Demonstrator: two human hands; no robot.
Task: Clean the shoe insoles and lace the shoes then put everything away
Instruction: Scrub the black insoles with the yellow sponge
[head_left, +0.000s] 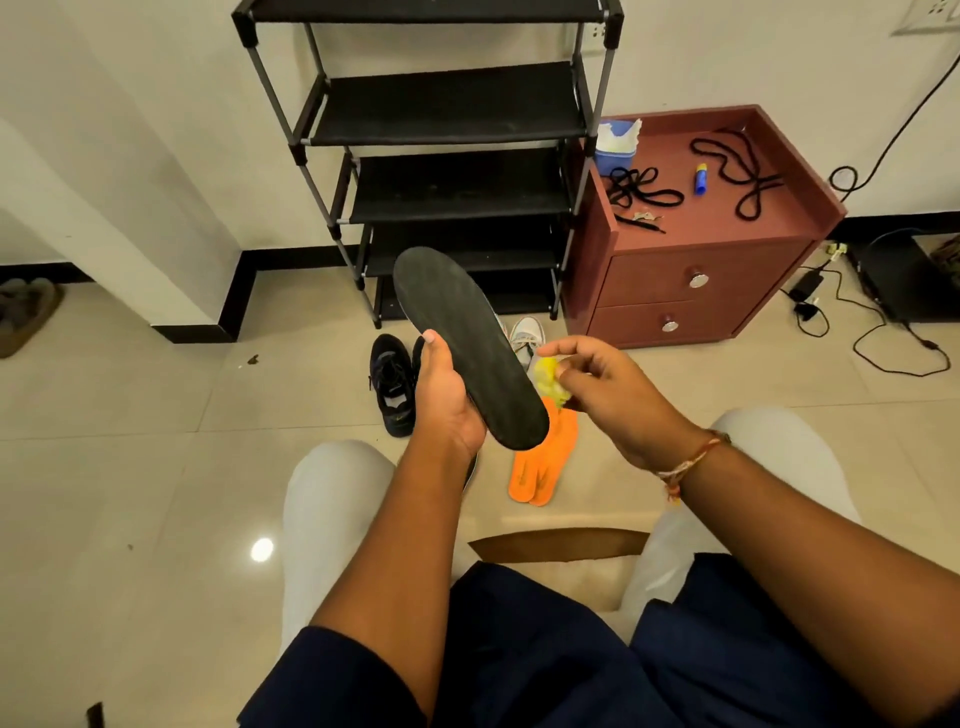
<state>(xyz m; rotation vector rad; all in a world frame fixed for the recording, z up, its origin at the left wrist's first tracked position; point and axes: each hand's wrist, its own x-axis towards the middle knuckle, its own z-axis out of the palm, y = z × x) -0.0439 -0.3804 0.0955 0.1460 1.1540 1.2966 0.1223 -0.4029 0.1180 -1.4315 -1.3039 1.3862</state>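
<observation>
My left hand (444, 395) grips a black insole (462, 343) by its lower left edge and holds it up, tilted, above the floor. Just right of the insole, my right hand (597, 384) pinches a crumpled yellow cloth (550, 382). Two orange insoles (545, 462) lie together on the tiles below my hands. A black shoe (392, 384) stands on the floor left of the insole. A white shoe (525, 335) shows partly behind it. Black laces (641, 189) and a second black lace (735, 163) lie on the red cabinet top.
A black shoe rack (447, 119) stands against the wall ahead. The red two-drawer cabinet (691, 291) beside it carries a blue tissue box (615, 143) and a small blue and yellow tube (701, 177). Cables and a charger (808, 296) trail at right. Grey slippers (23, 312) sit far left.
</observation>
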